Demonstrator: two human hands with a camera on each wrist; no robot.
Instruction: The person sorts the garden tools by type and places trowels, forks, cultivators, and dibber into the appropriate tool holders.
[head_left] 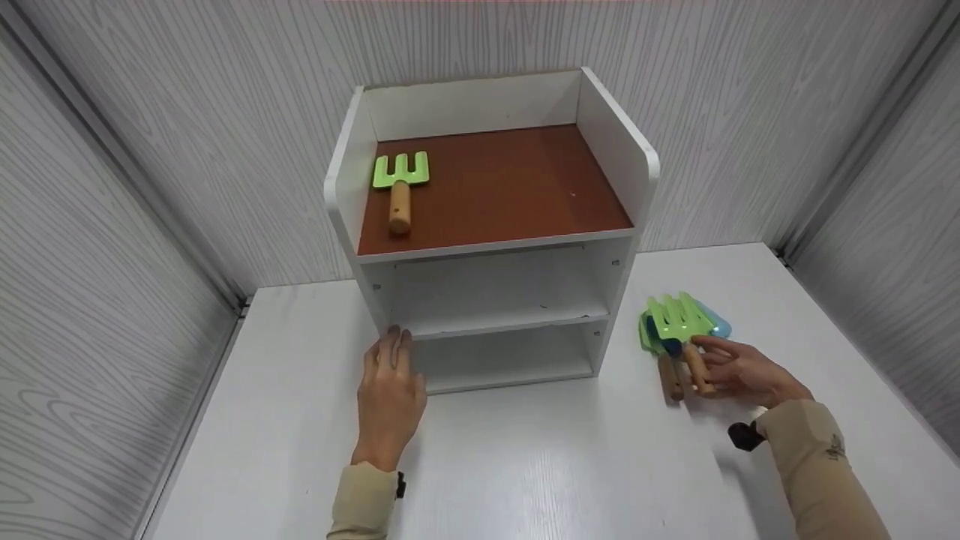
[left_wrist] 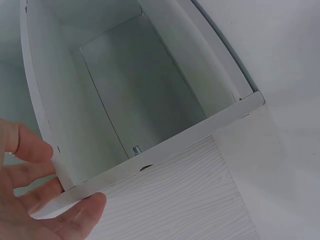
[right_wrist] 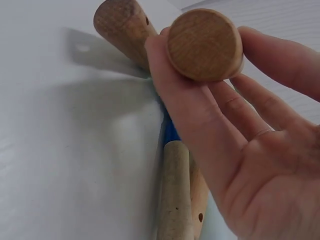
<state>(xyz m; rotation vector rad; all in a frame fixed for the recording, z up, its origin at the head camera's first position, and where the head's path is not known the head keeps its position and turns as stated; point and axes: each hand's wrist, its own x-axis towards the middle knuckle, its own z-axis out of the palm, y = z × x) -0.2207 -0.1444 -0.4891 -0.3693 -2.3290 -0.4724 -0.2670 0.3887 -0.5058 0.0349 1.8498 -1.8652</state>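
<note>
My right hand [head_left: 750, 375] pinches the wooden handle [right_wrist: 202, 47] of a light green hand fork [head_left: 681, 319], thumb on one side and fingers on the other. Beneath and beside that fork lie a green tool [head_left: 646, 330] with a wooden handle [head_left: 670, 377], a light blue tool [head_left: 716, 319] and a dark blue piece [head_left: 672, 346], partly covered. My left hand [head_left: 391, 401] grips the front edge of the left side panel of a white shelf unit [head_left: 517, 326]; in the left wrist view its fingers [left_wrist: 85, 215] lie on both sides of the panel.
Another green hand fork [head_left: 400, 176] lies at the left on the brown top [head_left: 510, 187] of the unit, between raised side walls. Two compartments open to the front below. The unit stands on a white table [head_left: 517, 465], with grey wood-grain walls [head_left: 750, 112] behind and at the sides.
</note>
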